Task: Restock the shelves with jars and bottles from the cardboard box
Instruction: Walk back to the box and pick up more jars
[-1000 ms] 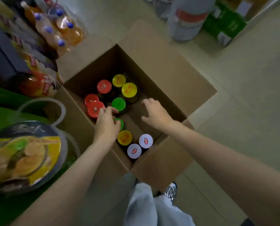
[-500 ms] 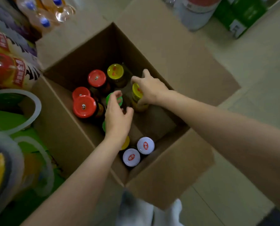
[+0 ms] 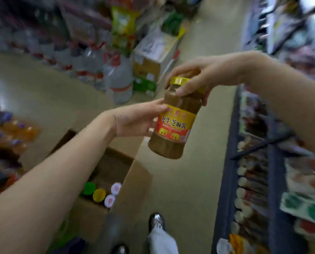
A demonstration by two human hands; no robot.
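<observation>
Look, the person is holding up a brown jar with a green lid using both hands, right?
Not quite. In the head view the brown jar has a yellow lid, not green. The right hand grips its top and the left hand touches its side.

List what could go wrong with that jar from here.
The brown sauce jar with the yellow lid is tilted in mid-air; the right hand grips only near its lid, the left hand touches its side, so it might slip. The open cardboard box sits beside the feet: a trip hazard.
</observation>
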